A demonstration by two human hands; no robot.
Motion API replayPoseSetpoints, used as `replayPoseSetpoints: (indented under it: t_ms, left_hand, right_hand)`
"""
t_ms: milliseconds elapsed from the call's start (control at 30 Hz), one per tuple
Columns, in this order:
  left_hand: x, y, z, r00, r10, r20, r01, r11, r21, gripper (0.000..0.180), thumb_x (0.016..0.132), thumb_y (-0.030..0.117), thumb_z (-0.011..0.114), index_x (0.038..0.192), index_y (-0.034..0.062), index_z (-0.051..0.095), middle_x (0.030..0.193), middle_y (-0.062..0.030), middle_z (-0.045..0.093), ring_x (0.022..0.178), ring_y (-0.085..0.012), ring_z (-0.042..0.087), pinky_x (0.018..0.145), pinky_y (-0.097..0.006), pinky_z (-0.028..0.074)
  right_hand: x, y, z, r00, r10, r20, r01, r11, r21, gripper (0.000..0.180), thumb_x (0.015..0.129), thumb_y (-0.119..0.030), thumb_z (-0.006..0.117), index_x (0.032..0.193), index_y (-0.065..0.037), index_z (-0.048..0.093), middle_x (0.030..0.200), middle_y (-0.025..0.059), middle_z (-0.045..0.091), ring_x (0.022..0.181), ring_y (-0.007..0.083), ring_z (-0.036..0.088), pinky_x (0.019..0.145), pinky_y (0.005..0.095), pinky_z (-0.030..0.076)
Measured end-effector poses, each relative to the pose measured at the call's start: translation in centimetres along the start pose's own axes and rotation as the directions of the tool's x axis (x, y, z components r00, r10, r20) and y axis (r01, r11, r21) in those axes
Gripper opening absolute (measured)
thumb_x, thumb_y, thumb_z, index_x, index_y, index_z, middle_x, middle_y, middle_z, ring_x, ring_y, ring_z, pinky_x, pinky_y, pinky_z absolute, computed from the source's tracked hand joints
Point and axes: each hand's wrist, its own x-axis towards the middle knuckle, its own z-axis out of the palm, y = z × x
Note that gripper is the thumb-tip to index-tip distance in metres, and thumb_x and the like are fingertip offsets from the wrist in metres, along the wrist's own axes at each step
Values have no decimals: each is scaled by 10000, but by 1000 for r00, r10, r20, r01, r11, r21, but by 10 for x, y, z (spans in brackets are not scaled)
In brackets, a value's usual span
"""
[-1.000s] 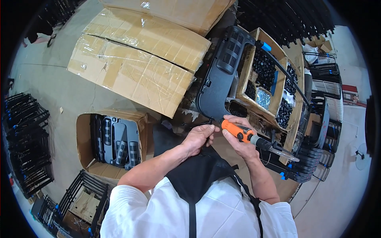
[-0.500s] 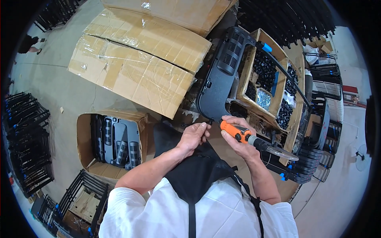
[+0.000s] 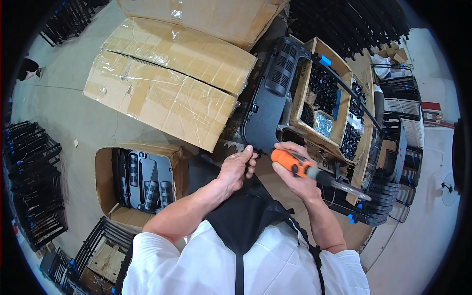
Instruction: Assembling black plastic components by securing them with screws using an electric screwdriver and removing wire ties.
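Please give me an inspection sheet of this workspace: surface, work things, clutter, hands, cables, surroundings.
Surface: grey concrete floor; no table seen.
Work things: dark grey moulded plastic panel, upright; orange-handled power screwdriver at its lower edge.
Clutter: large taped brown cardboard cartons; open carton of grey plastic panels; open box of small black parts.
Hands: left hand pinches at the panel's lower edge; right hand grips the screwdriver.
Cables: clear hose or cord trails from the screwdriver.
Surroundings: stacked black metal frames at left, more at top right.
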Motion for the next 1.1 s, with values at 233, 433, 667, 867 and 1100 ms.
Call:
replayPoseSetpoints:
  t_ms: [233,433,667,867,1100]
  left_hand:
    - [22,22,33,999,-33,36,43,941,-335,334,1058,432,614,1041,99,616,734,36,534,626,-109,501,541,-257,398]
    - [29,31,32,999,-26,48,43,922,-385,330,1067,447,589,1044,119,614,737,36,525,625,-117,499,546,-259,398]
    - [33,41,37,997,-54,50,69,912,-404,287,1077,414,585,1075,129,620,757,41,526,658,-127,484,585,-273,393]
    - [34,48,37,995,-79,64,98,909,-405,329,1104,431,519,1108,120,625,779,33,528,673,-134,500,616,-279,426]
    - [36,38,25,995,35,92,4,922,-388,364,1125,404,472,1202,77,613,901,-11,643,744,-158,590,666,-305,487]
  right_hand:
    - [10,-5,-10,980,-193,-44,197,966,169,500,870,-12,801,1325,-29,594,1318,132,672,1206,224,664,1064,367,528]
    - [23,-12,-8,985,-165,-56,172,968,182,479,868,-32,808,1308,-34,620,1320,121,673,1200,217,667,1056,360,529]
    - [36,-16,-4,987,-147,-66,154,981,122,481,861,-25,806,1305,-33,621,1317,122,678,1203,221,666,1066,369,523]
    - [46,-19,1,991,-126,-49,131,984,121,520,861,-8,800,1330,-29,576,1312,139,680,1219,240,657,1079,389,516]
    - [66,-16,18,982,-151,-117,166,977,137,497,877,21,770,1332,-8,572,1288,149,690,1201,223,670,1052,367,533]
